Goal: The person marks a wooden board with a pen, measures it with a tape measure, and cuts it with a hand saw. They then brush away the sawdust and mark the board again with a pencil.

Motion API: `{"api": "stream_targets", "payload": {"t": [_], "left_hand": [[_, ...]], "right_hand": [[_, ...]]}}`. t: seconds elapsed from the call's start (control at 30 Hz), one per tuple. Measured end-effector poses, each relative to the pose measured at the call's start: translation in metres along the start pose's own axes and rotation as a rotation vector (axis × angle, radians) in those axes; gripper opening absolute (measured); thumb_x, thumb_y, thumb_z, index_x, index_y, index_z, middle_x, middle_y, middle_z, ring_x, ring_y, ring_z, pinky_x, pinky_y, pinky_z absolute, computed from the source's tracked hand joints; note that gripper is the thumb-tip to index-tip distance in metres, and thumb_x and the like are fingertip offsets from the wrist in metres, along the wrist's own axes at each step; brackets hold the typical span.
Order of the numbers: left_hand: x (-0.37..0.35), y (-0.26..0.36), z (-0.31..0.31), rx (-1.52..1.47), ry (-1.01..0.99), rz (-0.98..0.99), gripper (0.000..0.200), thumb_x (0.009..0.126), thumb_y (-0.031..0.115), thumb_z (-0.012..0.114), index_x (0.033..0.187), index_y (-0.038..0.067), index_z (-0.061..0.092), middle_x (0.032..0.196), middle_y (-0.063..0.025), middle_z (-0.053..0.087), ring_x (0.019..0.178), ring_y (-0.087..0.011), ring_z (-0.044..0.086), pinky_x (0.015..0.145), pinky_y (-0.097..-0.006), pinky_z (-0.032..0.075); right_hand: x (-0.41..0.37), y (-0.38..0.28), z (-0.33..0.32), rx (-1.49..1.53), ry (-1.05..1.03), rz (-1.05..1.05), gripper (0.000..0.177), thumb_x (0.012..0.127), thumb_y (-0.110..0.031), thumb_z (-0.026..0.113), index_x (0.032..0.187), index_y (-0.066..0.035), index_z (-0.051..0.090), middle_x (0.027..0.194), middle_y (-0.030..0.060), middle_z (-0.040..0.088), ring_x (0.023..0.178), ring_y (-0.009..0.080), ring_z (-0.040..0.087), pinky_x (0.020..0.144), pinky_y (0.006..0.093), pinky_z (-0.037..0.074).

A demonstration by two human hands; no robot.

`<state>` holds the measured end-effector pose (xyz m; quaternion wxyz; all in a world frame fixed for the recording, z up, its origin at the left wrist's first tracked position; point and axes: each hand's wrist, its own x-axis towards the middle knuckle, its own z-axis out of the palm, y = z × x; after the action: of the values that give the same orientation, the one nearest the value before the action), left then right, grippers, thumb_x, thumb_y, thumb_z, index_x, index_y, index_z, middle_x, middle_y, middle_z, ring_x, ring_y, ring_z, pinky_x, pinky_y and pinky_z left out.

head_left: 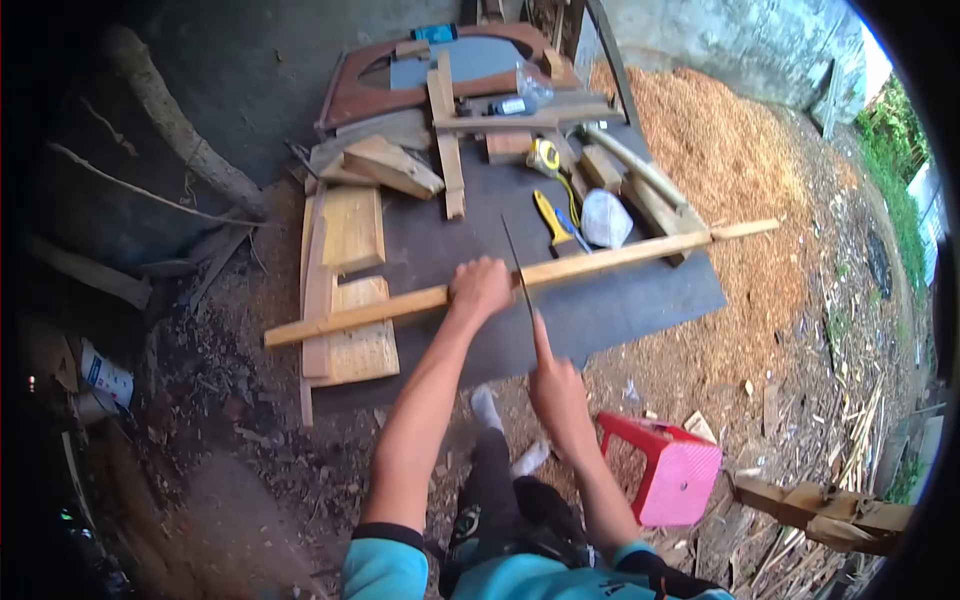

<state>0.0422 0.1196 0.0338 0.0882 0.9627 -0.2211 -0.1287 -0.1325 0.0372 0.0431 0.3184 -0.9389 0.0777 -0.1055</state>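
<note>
A long, narrow wooden strip lies slantwise across the dark work table, its two ends reaching past the sides. My left hand is closed over the strip near its middle and presses it down. Just right of those fingers, the thin blade of a handsaw crosses the strip, seen almost edge-on. My right hand grips the saw below the table's front edge, its index finger stretched along toward the blade. The saw's handle is mostly hidden in that hand.
Boards lie under the strip's left part. Behind it are a yellow tape measure, a yellow-handled tool, a white dust mask and wood offcuts. A red plastic stool stands at right, near a sawdust heap.
</note>
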Motion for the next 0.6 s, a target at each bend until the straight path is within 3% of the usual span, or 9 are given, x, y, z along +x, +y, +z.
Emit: {"api": "stream_targets", "payload": {"t": [0.1, 0.23, 0.3, 0.37, 0.5, 0.6], "left_hand": [[-0.005, 0.002, 0.001, -0.035, -0.041, -0.012, 0.022, 0.073, 0.019, 0.060, 0.084, 0.002, 0.069, 0.087, -0.0219, 0.065, 0.086, -0.0372, 0.063, 0.080, -0.0437, 0.049], [-0.002, 0.000, -0.006, 0.011, -0.046, 0.012, 0.022, 0.073, 0.020, 0.060, 0.083, 0.002, 0.069, 0.088, -0.0219, 0.065, 0.086, -0.0369, 0.063, 0.079, -0.0437, 0.049], [-0.004, 0.001, 0.002, 0.004, 0.005, 0.004, 0.023, 0.073, 0.021, 0.061, 0.083, 0.002, 0.069, 0.089, -0.0219, 0.065, 0.087, -0.0364, 0.063, 0.079, -0.0434, 0.049], [-0.013, 0.006, 0.002, -0.017, -0.084, -0.015, 0.024, 0.072, 0.021, 0.062, 0.085, 0.002, 0.069, 0.091, -0.0220, 0.065, 0.089, -0.0360, 0.063, 0.082, -0.0433, 0.048], [-0.007, 0.003, -0.006, 0.002, -0.085, -0.005, 0.024, 0.074, 0.022, 0.061, 0.085, 0.002, 0.069, 0.093, -0.0223, 0.064, 0.091, -0.0358, 0.062, 0.083, -0.0433, 0.048], [-0.006, 0.003, -0.001, -0.010, -0.066, -0.022, 0.024, 0.074, 0.022, 0.061, 0.085, 0.002, 0.069, 0.093, -0.0226, 0.064, 0.090, -0.0363, 0.062, 0.082, -0.0441, 0.048]], "right_hand": [[0.068, 0.002, 0.019, -0.069, -0.060, 0.051, 0.066, 0.078, -0.002, 0.047, 0.140, -0.007, 0.026, 0.070, 0.0241, 0.059, 0.062, 0.0383, 0.061, 0.056, 0.0474, 0.049], [-0.026, -0.004, -0.012, -0.013, -0.166, 0.130, 0.069, 0.077, 0.001, 0.048, 0.141, -0.007, 0.024, 0.065, 0.0209, 0.058, 0.060, 0.0377, 0.060, 0.054, 0.0477, 0.048], [0.003, -0.003, -0.006, -0.038, -0.119, 0.075, 0.071, 0.077, 0.000, 0.047, 0.142, -0.011, 0.021, 0.066, 0.0242, 0.057, 0.060, 0.0389, 0.058, 0.056, 0.0488, 0.047], [0.038, 0.008, 0.021, -0.002, -0.029, 0.054, 0.075, 0.076, 0.001, 0.048, 0.144, -0.016, 0.019, 0.064, 0.0251, 0.055, 0.058, 0.0399, 0.056, 0.056, 0.0487, 0.045], [-0.020, -0.009, -0.022, 0.003, -0.205, 0.171, 0.073, 0.076, 0.003, 0.046, 0.143, -0.014, 0.021, 0.065, 0.0249, 0.055, 0.060, 0.0423, 0.055, 0.056, 0.0496, 0.044], [-0.011, 0.002, -0.002, 0.039, 0.048, -0.040, 0.072, 0.076, 0.004, 0.046, 0.142, -0.013, 0.024, 0.066, 0.0247, 0.056, 0.061, 0.0421, 0.056, 0.057, 0.0502, 0.044]]}}
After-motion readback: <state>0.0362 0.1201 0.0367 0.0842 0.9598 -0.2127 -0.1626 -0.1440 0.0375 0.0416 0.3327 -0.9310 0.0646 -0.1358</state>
